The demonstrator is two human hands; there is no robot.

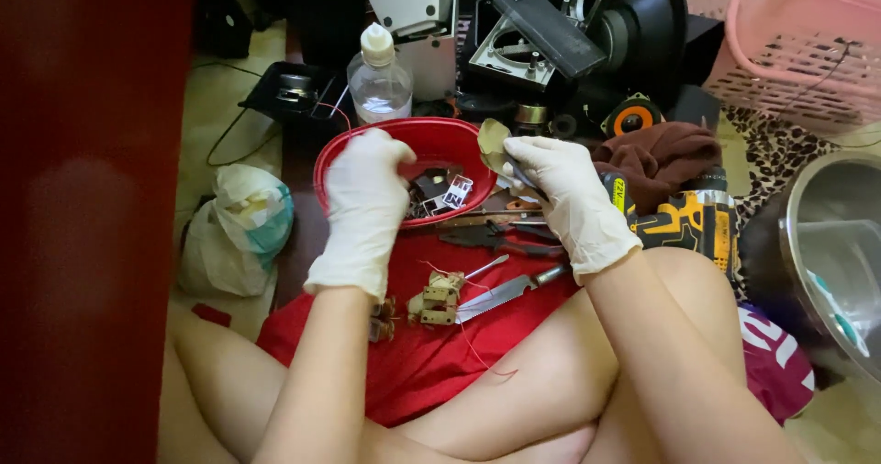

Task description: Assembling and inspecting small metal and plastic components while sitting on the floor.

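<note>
Both my hands wear white gloves. My left hand is closed and reaches into a red plastic bowl that holds small metal and plastic parts. To the right of the bowl, my right hand grips a slim tool and a tan, curled scrap, held over the bowl's right rim. What my left hand grips is hidden under its fingers.
On the red cloth lie a knife, small brown components and pliers. A yellow-black drill, brown rag, clear bottle, dismantled black device, pink basket, steel pot and plastic bag surround me.
</note>
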